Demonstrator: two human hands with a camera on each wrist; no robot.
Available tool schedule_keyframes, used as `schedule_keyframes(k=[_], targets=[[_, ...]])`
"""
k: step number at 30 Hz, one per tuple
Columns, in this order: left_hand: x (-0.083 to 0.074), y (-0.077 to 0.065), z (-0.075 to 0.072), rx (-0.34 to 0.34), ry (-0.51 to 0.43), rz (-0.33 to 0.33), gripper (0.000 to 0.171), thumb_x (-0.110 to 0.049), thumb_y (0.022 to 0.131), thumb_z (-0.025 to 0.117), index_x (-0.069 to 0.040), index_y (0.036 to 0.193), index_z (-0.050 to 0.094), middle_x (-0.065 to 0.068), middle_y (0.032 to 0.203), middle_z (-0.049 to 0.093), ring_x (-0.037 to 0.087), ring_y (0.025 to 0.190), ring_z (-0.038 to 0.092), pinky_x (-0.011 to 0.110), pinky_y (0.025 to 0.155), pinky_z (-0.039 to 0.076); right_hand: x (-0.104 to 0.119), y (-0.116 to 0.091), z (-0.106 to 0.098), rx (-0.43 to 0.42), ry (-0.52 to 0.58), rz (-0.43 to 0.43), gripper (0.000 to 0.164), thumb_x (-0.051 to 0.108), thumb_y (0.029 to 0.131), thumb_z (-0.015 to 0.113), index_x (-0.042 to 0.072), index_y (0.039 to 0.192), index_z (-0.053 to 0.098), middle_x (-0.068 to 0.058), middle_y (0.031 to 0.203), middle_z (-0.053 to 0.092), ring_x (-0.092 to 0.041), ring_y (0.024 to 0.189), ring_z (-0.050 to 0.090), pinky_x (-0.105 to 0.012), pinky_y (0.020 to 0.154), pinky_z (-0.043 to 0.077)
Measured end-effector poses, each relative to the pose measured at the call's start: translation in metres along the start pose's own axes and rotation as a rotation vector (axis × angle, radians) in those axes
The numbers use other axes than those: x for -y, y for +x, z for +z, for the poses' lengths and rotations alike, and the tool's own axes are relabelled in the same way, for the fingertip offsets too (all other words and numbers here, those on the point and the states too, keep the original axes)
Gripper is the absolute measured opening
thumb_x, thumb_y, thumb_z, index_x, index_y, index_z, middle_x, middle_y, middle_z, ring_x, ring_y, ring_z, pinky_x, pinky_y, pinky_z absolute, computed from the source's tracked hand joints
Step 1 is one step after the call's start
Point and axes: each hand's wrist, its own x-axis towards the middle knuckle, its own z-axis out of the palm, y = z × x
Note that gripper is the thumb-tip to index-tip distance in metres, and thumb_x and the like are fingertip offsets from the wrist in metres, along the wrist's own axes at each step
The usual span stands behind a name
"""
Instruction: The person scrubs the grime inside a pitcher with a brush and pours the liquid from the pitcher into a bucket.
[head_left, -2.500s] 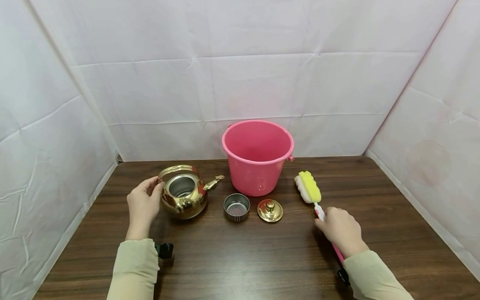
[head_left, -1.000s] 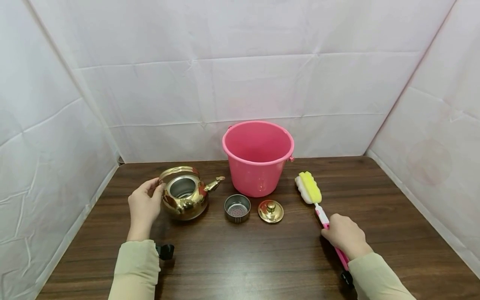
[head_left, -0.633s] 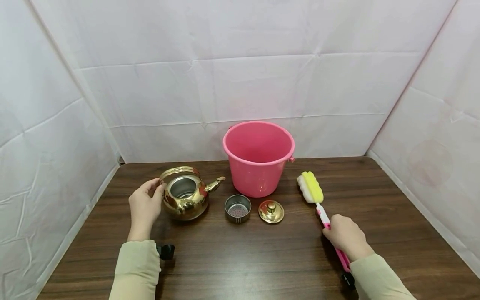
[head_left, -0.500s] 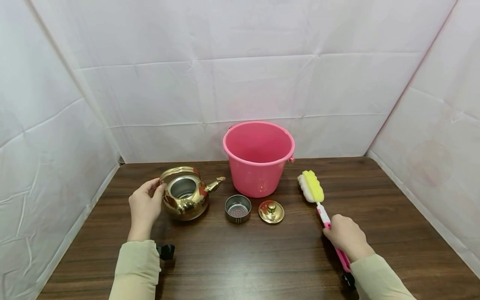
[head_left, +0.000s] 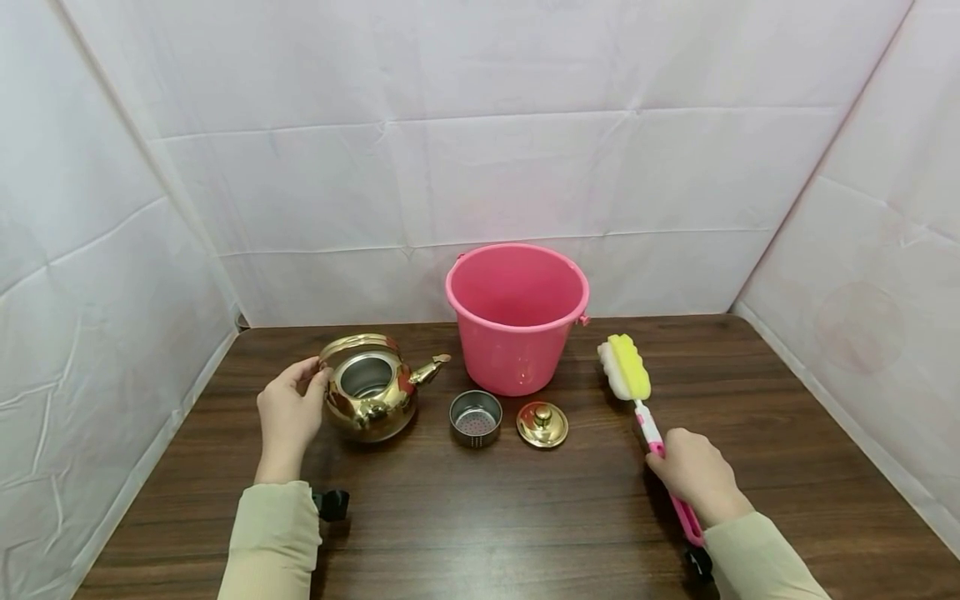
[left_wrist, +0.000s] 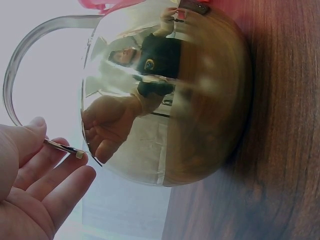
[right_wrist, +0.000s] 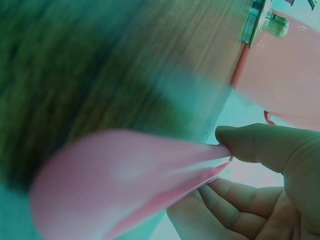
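Observation:
At the left of the head view, a shiny gold teapot (head_left: pixel 371 408) stands lidless on the table with its spout pointing right. My left hand (head_left: pixel 291 417) pinches its arched handle (left_wrist: pixel 62 21) near the lower end, thumb against fingers in the left wrist view. On the right, my right hand (head_left: pixel 693 471) grips the pink and white handle of a sponge brush (head_left: pixel 627 367), whose yellow and white head points away from me. The brush handle's pink end (right_wrist: pixel 125 180) shows close up in the right wrist view.
A pink bucket (head_left: pixel 517 358) stands at the back middle. Before it sit a small metal strainer (head_left: pixel 476 418) and the gold teapot lid (head_left: pixel 542 425). White sheets (head_left: pixel 480 167) wall the wooden table (head_left: pixel 480 517) at the back and both sides.
My right hand slid back along the brush handle, toward me. The brush head has since shifted slightly away and to the right. My left hand and the teapot stay nearly still.

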Motion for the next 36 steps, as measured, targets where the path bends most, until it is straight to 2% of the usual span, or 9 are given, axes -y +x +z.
schedule_keyframes(k=[9, 23, 36], targets=[[0.0, -0.001, 0.0, -0.009, 0.004, -0.001, 0.024, -0.01, 0.089, 0.065, 0.004, 0.108, 0.068, 0.022, 0.099, 0.07, 0.037, 0.093, 0.066, 0.047, 0.079, 0.05, 0.003, -0.004, 0.0, -0.049, 0.032, -0.005, 0.025, 0.019, 0.083, 0.056, 0.007, 0.064, 0.044, -0.004, 0.058, 0.044, -0.018, 0.05, 0.044, -0.029, 0.043, 0.036], [0.0, 0.0, 0.001, -0.014, 0.011, 0.001, 0.023, -0.01, 0.089, 0.065, 0.003, 0.108, 0.068, 0.021, 0.098, 0.071, 0.035, 0.091, 0.067, 0.044, 0.076, 0.049, 0.008, -0.009, -0.005, -0.091, 0.092, -0.017, 0.025, 0.023, 0.086, 0.056, 0.003, 0.071, 0.051, -0.004, 0.058, 0.048, -0.017, 0.048, 0.045, -0.028, 0.041, 0.039], [-0.002, -0.001, 0.001, -0.013, 0.005, 0.007, 0.023, -0.009, 0.089, 0.065, 0.004, 0.108, 0.068, 0.022, 0.098, 0.07, 0.036, 0.091, 0.067, 0.045, 0.077, 0.049, 0.009, -0.016, -0.008, -0.149, 0.115, -0.046, 0.029, 0.025, 0.087, 0.057, -0.003, 0.089, 0.06, -0.004, 0.062, 0.054, -0.017, 0.05, 0.048, -0.03, 0.043, 0.039]])
